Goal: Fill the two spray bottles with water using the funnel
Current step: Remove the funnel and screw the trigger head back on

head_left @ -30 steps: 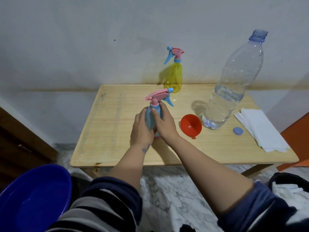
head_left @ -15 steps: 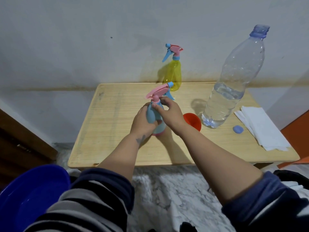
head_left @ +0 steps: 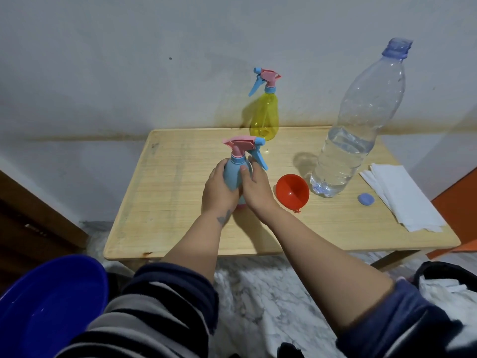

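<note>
A blue spray bottle [head_left: 233,171] with a pink head and blue trigger stands upright on the wooden table [head_left: 167,202]. My left hand [head_left: 219,192] wraps its body from the left and my right hand [head_left: 254,189] grips it from the right, thumb on the front. A yellow spray bottle [head_left: 264,117] with its pink and blue head on stands at the table's back edge by the wall. A red funnel [head_left: 292,191] lies on its side just right of my right hand. A large clear water bottle [head_left: 353,140], uncapped and partly full, stands right of the funnel.
The water bottle's blue cap [head_left: 365,198] lies near folded white paper towels [head_left: 402,196] at the table's right end. A blue basin [head_left: 46,306] sits at the lower left, below the table. A grey wall runs right behind the table.
My right hand has slid down from the spray head's collar onto the bottle's body. The blue bottle stays in the same spot on the table.
</note>
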A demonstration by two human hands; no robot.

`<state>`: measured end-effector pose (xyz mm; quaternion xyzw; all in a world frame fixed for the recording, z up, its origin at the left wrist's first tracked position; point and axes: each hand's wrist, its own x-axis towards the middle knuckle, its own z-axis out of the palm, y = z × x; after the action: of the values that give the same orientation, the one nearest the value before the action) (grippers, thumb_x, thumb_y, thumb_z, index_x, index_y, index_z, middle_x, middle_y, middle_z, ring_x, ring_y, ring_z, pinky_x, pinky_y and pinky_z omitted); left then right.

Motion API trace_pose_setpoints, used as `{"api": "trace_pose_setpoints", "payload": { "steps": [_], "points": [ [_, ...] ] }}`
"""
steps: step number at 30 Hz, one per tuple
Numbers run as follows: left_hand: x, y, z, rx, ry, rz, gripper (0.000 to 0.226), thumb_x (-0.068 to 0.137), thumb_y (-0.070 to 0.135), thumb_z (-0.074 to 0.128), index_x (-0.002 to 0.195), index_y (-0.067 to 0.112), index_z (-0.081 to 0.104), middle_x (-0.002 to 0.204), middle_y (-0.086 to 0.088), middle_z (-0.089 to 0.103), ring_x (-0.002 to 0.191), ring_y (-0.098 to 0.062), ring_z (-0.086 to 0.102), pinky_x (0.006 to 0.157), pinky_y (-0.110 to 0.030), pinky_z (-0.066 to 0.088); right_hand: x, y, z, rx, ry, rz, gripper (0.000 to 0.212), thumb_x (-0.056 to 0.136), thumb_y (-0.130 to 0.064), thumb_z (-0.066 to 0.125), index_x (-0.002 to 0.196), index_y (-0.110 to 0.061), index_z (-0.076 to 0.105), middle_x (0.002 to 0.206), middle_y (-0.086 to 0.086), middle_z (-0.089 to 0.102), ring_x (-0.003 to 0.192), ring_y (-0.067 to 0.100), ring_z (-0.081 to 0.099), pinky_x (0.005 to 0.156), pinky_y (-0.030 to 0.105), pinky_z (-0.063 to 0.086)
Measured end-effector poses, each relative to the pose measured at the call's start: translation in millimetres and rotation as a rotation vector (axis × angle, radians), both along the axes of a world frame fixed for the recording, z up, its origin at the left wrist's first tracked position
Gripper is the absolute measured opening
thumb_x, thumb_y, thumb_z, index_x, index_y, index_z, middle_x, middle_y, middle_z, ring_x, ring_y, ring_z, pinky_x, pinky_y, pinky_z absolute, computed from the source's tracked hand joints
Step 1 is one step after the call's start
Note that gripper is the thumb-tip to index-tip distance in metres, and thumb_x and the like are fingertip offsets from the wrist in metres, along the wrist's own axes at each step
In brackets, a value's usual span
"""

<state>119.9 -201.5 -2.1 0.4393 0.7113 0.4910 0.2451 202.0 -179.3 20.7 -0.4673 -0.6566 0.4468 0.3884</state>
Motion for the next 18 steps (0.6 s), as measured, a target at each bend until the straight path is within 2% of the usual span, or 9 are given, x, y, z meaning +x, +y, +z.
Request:
{"api": "trace_pose_setpoints", "payload": {
  "steps": [2,4,7,10,12,14,16,18],
  "points": [
    [1.0,-0.9,1.0,0.008,-0.004,-0.013,0.033,0.082,0.037,0.065,0.113,0.036,0.054,0.106,0.013,0.062,0.094,-0.011,0.06,0.074,-0.026,0.05,0.4,6.7,2.2,-0.076,0.028,0.034,0.021,0.097,-0.034,0.041,0.111,-0.025,0.053,0.115,0.007,0.062,0.115,0.027,0.055,0.1,0.045,0.045],
    [1.1,-0.8,1.1,0.015,0.004,-0.019,0.038,0.081,0.036,0.064,0.117,0.033,0.054,0.108,0.012,0.062,0.096,-0.012,0.06,0.073,-0.025,0.048,2.7,10.9,7.4,-0.13,0.101,0.067,0.012,0.1,-0.026,0.044,0.106,-0.025,0.053,0.106,0.003,0.063,0.103,0.02,0.06,0.091,0.032,0.05],
    [-0.1,1.5,-1.8,-0.001,0.03,0.004,0.042,0.082,0.035,0.062,0.123,0.03,0.053,0.115,0.009,0.061,0.099,-0.014,0.059,0.075,-0.027,0.046,1.9,11.2,7.7,-0.144,0.171,0.039,0.015,0.098,-0.023,0.049,0.111,-0.021,0.056,0.101,-0.004,0.061,0.094,0.011,0.059,0.085,0.026,0.048],
    [5.7,3.3,-3.3,-0.031,0.08,0.091,0.036,0.09,0.028,0.056,0.126,0.03,0.051,0.124,0.009,0.057,0.104,-0.015,0.057,0.075,-0.027,0.044,-7.7,8.9,3.2,-0.148,0.225,-0.059,0.027,0.094,-0.02,0.057,0.119,-0.011,0.055,0.104,-0.003,0.062,0.089,0.004,0.06,0.08,0.019,0.048],
    [12.0,4.3,-3.9,-0.034,0.103,0.14,0.033,0.091,0.027,0.054,0.125,0.028,0.05,0.125,0.009,0.054,0.108,-0.016,0.056,0.076,-0.027,0.043,-12.3,8.6,3.9,-0.127,0.226,-0.108,0.03,0.091,-0.019,0.061,0.118,-0.009,0.054,0.105,0.0,0.063,0.09,0.007,0.061,0.083,0.023,0.048],
    [12.7,4.0,-6.7,-0.053,0.161,0.129,0.039,0.087,0.022,0.06,0.124,0.027,0.048,0.127,0.008,0.05,0.113,-0.018,0.053,0.084,-0.036,0.048,-12.1,9.5,3.6,-0.135,0.194,-0.109,0.023,0.09,-0.022,0.062,0.111,-0.017,0.055,0.103,-0.001,0.064,0.097,0.015,0.062,0.094,0.037,0.049],
    [4.6,4.1,-12.4,-0.069,0.165,0.044,0.053,0.08,0.016,0.067,0.126,0.027,0.044,0.129,0.008,0.046,0.118,-0.018,0.049,0.092,-0.042,0.048,-7.3,11.7,2.2,-0.121,0.102,-0.071,0.008,0.091,-0.031,0.059,0.093,-0.036,0.054,0.092,-0.014,0.062,0.102,0.018,0.061,0.105,0.049,0.04],
    [-7.5,4.3,-15.6,-0.09,0.14,-0.089,0.071,0.074,0.014,0.072,0.136,0.027,0.041,0.134,0.005,0.045,0.122,-0.02,0.045,0.099,-0.041,0.045,-0.7,13.6,4.0,-0.089,0.016,-0.015,0.008,0.093,-0.037,0.054,0.086,-0.04,0.052,0.089,-0.02,0.059,0.106,0.018,0.06,0.109,0.053,0.032]
  ]
}}
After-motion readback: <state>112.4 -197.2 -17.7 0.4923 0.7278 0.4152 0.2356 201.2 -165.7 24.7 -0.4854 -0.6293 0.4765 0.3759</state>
